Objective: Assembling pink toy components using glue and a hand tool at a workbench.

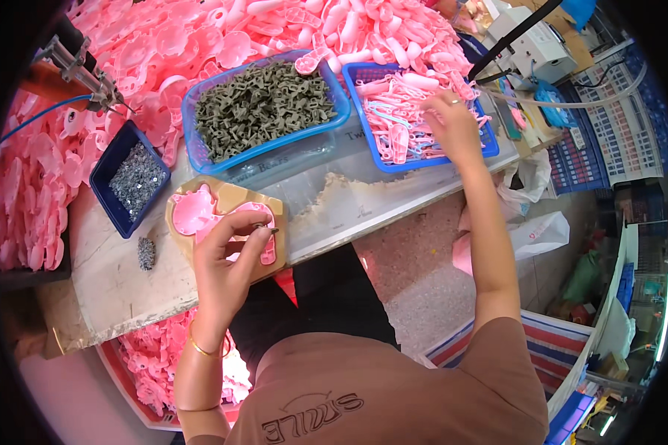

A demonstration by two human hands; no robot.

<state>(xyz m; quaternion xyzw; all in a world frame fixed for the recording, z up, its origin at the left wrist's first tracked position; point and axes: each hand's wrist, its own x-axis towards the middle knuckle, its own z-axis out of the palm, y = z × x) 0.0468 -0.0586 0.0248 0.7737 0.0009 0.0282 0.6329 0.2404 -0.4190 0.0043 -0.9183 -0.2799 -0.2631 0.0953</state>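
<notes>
My left hand [234,248] pinches a small dark part [273,231] between thumb and fingers. It hovers over a tan fixture block [182,239] near the table's front edge. Pink moulded plastic pieces [193,210] lie in the block, partly covered by that hand. Over on the right, my right hand [453,124] reaches into a blue basket [393,165] of thin pink and pale blue plastic parts [393,115]. Its fingers are bent together at the parts; whatever is between them is too small to make out.
A blue-rimmed clear bin [237,172] holds many grey-green small parts [263,104]. Left of it sit a dark blue tray [130,182] of screws and a powered screwdriver [82,63]. Pink shells [163,37] are heaped behind. A grey box [531,41] stands at the far right.
</notes>
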